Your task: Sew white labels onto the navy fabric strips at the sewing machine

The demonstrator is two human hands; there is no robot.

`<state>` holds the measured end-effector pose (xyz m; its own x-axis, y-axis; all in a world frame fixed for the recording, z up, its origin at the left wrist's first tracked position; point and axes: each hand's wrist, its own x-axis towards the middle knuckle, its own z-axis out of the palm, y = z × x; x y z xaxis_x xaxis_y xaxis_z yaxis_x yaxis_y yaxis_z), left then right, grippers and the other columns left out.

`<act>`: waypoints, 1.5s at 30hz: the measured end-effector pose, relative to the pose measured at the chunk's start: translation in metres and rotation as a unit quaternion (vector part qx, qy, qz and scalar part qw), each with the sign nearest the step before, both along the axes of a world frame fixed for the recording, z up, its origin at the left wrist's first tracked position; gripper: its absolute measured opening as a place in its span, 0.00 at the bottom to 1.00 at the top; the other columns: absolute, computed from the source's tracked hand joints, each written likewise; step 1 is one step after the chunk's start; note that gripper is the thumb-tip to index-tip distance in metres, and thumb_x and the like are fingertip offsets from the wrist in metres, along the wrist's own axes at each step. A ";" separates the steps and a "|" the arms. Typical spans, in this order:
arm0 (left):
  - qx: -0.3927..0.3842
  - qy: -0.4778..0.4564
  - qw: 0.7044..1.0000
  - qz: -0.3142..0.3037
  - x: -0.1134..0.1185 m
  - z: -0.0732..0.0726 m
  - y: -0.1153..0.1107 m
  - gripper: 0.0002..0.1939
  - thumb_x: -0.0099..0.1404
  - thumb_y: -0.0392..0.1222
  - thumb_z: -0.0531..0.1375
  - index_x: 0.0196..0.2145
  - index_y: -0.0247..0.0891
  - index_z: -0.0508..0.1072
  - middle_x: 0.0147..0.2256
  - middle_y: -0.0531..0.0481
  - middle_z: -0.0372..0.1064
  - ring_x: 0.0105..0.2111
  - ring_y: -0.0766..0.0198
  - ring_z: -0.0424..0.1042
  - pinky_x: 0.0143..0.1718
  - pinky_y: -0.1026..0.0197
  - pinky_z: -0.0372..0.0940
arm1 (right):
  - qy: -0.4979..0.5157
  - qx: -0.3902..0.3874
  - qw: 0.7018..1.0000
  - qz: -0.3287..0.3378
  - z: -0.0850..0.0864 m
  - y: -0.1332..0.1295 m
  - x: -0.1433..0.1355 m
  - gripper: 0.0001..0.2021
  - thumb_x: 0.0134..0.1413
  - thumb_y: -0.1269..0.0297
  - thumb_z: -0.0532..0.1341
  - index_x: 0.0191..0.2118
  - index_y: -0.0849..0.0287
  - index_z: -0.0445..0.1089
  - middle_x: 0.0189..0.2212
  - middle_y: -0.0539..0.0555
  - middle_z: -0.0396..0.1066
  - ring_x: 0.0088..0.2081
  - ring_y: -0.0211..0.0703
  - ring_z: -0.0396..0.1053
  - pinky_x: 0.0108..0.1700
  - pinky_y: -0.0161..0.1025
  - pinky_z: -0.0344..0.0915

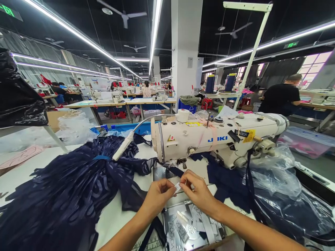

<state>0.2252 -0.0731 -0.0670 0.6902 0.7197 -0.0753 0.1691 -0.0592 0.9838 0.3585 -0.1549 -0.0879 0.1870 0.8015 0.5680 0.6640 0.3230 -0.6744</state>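
Between the fingertips of both hands is a small white label (177, 187), held in front of the needle area of a white sewing machine (178, 139). My left hand (161, 191) pinches its left side and my right hand (196, 188) pinches its right side. Just below the hands lies a shiny metal tray (191, 240) with several printed labels in it. A dark navy strip (176, 171) lies by the presser foot, behind my fingers. Left of my hands, sheer navy fabric (133, 191) spreads over the table.
A big bundle of navy pieces (78, 188), tied with a blue band (102, 158), covers the left side. Navy cloth (227, 184) and clear plastic bags (277, 174) lie at right. A lamp on a bendy neck (124, 144) hangs over the bundle. A person (280, 94) sits at back right.
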 end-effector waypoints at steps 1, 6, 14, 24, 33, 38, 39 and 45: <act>0.004 -0.001 1.000 -0.003 0.000 0.000 -0.001 0.11 0.44 0.46 0.60 0.18 0.34 0.68 0.18 0.53 0.65 0.21 0.67 0.62 0.27 0.64 0.56 | -0.027 0.010 1.000 -0.003 0.001 -0.001 -0.002 0.06 0.52 0.71 0.52 0.26 0.59 0.58 0.24 0.49 0.58 0.24 0.34 0.57 0.26 0.33 0.54; 0.023 -0.002 1.000 -0.005 -0.003 0.001 -0.007 0.09 0.45 0.44 0.59 0.17 0.35 0.67 0.18 0.53 0.64 0.22 0.66 0.62 0.28 0.63 0.58 | -0.215 0.059 0.974 -0.035 -0.001 -0.003 -0.003 0.08 0.53 0.75 0.46 0.26 0.58 0.54 0.22 0.49 0.56 0.24 0.37 0.53 0.28 0.37 0.52; -0.001 -0.009 0.999 0.040 -0.020 0.016 -0.014 0.11 0.46 0.47 0.61 0.18 0.36 0.68 0.18 0.54 0.65 0.21 0.68 0.61 0.27 0.65 0.54 | -0.105 -0.054 0.992 -0.054 -0.013 -0.007 0.034 0.07 0.54 0.70 0.48 0.26 0.58 0.55 0.22 0.49 0.58 0.24 0.37 0.56 0.28 0.35 0.53; -0.043 -0.011 0.999 0.015 -0.018 0.009 -0.011 0.15 0.44 0.50 0.63 0.19 0.35 0.68 0.18 0.54 0.65 0.21 0.69 0.60 0.28 0.65 0.53 | 0.229 -0.153 0.953 0.128 0.010 -0.003 -0.008 0.11 0.49 0.57 0.56 0.31 0.60 0.67 0.22 0.47 0.59 0.22 0.32 0.55 0.25 0.32 0.56; -0.016 0.004 1.000 0.025 -0.022 0.007 -0.010 0.12 0.45 0.47 0.61 0.18 0.35 0.67 0.18 0.54 0.64 0.21 0.68 0.60 0.27 0.65 0.54 | -0.089 0.016 0.996 -0.007 0.003 -0.010 -0.006 0.05 0.55 0.67 0.52 0.32 0.60 0.62 0.27 0.52 0.62 0.29 0.39 0.58 0.33 0.38 0.55; 0.020 0.017 1.000 0.006 -0.019 0.004 -0.010 0.11 0.47 0.46 0.60 0.20 0.35 0.68 0.18 0.53 0.65 0.21 0.67 0.61 0.26 0.65 0.55 | -0.182 0.044 0.982 -0.018 0.000 -0.010 -0.012 0.06 0.56 0.72 0.49 0.29 0.59 0.57 0.24 0.50 0.59 0.26 0.39 0.55 0.31 0.38 0.54; 0.029 0.017 0.999 0.002 -0.019 0.004 -0.010 0.11 0.47 0.46 0.60 0.20 0.34 0.68 0.18 0.53 0.65 0.22 0.67 0.61 0.27 0.64 0.56 | -0.194 0.047 0.980 -0.017 0.000 -0.009 -0.013 0.06 0.56 0.73 0.48 0.29 0.59 0.56 0.23 0.50 0.58 0.25 0.38 0.54 0.31 0.38 0.54; 0.030 0.015 0.999 0.021 -0.024 0.006 -0.009 0.10 0.48 0.45 0.60 0.19 0.35 0.67 0.18 0.53 0.65 0.22 0.67 0.62 0.27 0.64 0.56 | -0.161 0.071 0.983 -0.052 0.005 -0.012 -0.007 0.07 0.54 0.74 0.47 0.26 0.58 0.53 0.22 0.50 0.56 0.25 0.38 0.53 0.28 0.37 0.52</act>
<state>0.2010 -0.0825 -0.0611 0.6576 0.7517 -0.0512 0.2024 -0.1108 0.9730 0.3512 -0.1671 -0.0830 0.0561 0.6960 0.7159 0.8699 0.3179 -0.3771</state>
